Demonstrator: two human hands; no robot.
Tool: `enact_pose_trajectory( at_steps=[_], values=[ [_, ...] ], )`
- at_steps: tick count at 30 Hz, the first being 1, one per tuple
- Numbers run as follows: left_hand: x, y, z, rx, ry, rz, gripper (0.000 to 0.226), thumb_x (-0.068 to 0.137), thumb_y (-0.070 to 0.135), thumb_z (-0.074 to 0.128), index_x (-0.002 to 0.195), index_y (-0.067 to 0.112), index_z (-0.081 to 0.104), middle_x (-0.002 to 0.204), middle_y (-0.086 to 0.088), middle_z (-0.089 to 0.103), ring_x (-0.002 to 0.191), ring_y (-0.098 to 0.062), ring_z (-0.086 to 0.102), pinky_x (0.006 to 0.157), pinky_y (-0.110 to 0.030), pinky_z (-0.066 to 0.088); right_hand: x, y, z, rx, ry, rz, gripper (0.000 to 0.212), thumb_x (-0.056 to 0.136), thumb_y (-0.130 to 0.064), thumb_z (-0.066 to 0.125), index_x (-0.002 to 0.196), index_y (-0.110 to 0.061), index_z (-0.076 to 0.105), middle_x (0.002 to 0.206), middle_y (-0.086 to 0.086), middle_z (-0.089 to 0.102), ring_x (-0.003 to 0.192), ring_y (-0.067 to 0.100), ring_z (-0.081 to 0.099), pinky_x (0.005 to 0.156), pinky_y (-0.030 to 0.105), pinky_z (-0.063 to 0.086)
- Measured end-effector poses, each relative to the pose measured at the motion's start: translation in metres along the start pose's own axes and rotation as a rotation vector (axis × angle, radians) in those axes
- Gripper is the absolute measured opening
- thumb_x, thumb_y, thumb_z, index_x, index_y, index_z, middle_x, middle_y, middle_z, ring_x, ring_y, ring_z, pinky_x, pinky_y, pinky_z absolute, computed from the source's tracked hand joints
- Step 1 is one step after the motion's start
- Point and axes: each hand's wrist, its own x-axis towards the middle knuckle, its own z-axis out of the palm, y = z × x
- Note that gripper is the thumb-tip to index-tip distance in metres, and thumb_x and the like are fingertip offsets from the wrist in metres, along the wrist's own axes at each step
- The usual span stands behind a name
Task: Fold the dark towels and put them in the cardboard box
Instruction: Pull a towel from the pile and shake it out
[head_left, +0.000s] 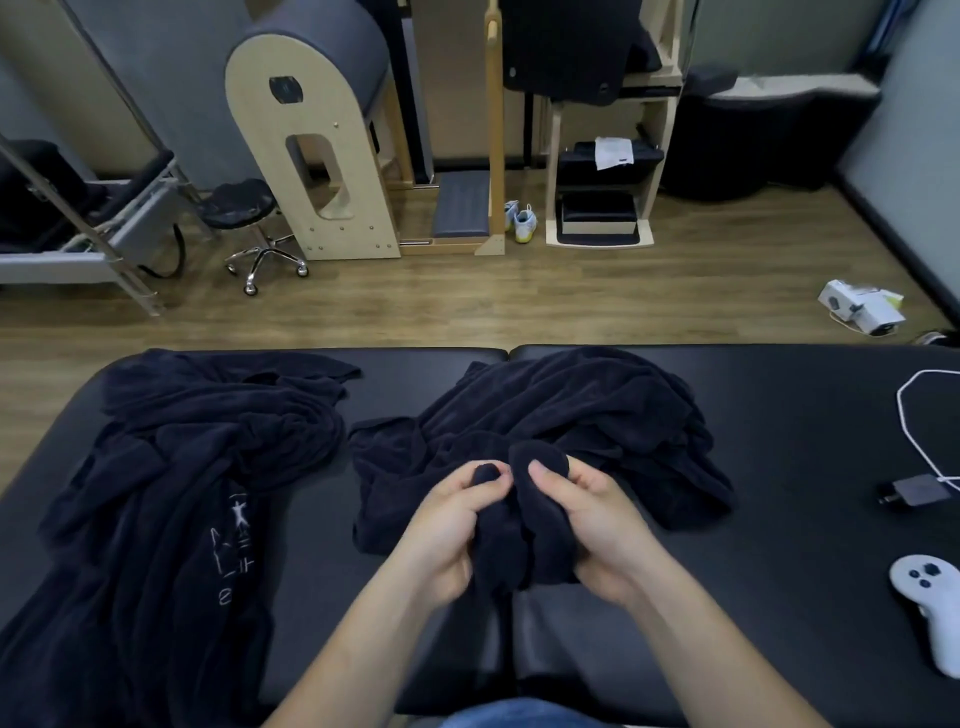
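Gripping a bunched section of the middle towel (571, 410), my left hand (452, 525) and right hand (587, 525) sit close together above the near edge of the massage table (779, 415). Each hand has fingers and thumb curled round its own fold of cloth. The rest of this dark towel lies crumpled toward the far edge, at the centre. A second dark towel (197, 467), marked with pale lettering, lies rumpled along the left end, from far edge to near edge.

Progress: early stage, by my judgement. No towel shows a finished fold; both are loose. Steps left: find a corner, flatten, fold each towel, then box them.

Containers: the cardboard box is not in view, so nothing can be confirmed as packed. A small white carton (860, 309) lies on the floor beyond the far right corner; its contents cannot be determined. At the right end lie a white cable (906, 410), a charger plug (909, 491) and a white controller (930, 603).
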Motion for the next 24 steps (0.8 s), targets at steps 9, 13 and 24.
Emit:
enact_pose_trajectory(
  at_steps=[9, 13, 24],
  values=[
    [-0.018, 0.024, 0.015, 0.254, 0.085, 0.339, 0.03, 0.084, 0.002, 0.073, 0.108, 0.021, 0.072, 0.088, 0.019, 0.075, 0.083, 0.004, 0.07, 0.064, -0.011, 0.052, 0.0, -0.014, -0.008, -0.127, 0.079, -0.197, 0.016, 0.096, -0.014, 0.061, 0.102, -0.003, 0.071, 0.104, 0.024, 0.072, 0.093, 0.032, 0.067, 0.089, 0.048, 0.053],
    [-0.021, 0.026, 0.012, 0.244, -0.001, 0.393, 0.039, 0.086, 0.0, 0.07, 0.118, 0.022, 0.067, 0.1, 0.004, 0.076, 0.095, -0.006, 0.072, 0.076, -0.018, 0.054, -0.005, -0.014, -0.003, -0.153, 0.016, -0.237, 0.015, 0.096, -0.011, 0.06, 0.104, -0.007, 0.072, 0.104, 0.015, 0.075, 0.1, 0.03, 0.071, 0.086, 0.039, 0.056],
    [-0.018, 0.041, 0.002, 0.976, 0.117, 0.701, 0.022, 0.086, 0.025, 0.072, 0.095, 0.045, 0.076, 0.092, 0.031, 0.072, 0.097, 0.009, 0.065, 0.1, -0.034, 0.048, -0.005, -0.008, 0.004, -0.328, 0.087, -0.378, 0.017, 0.096, -0.019, 0.061, 0.094, -0.007, 0.072, 0.1, 0.029, 0.066, 0.089, 0.033, 0.064, 0.091, 0.057, 0.049]
  ],
)
